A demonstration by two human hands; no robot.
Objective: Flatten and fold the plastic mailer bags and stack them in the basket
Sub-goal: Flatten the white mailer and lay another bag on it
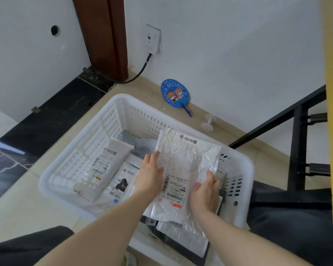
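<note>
Mailer bag (183,162), white and heavily crinkled, is held above the right half of the white slatted basket (81,150), with its printed shipping label (174,191) facing up near the lower end. Left hand (149,174) lies against the bag's left edge with the fingers extended and only slightly bent; the thumb tip is hidden under the plastic. Right hand (206,191) grips the bag's right edge, fingers curled over the crumpled material. Inside the basket, two flattened white mailers (104,166) lie side by side at left, and a grey bag (136,141) behind them is largely covered. More bags (183,235) lie below the held one; their edges overlap and cannot be separated clearly. A blue round fan (174,94) rests on the floor beside the wall. Label text is too small to read.
</note>
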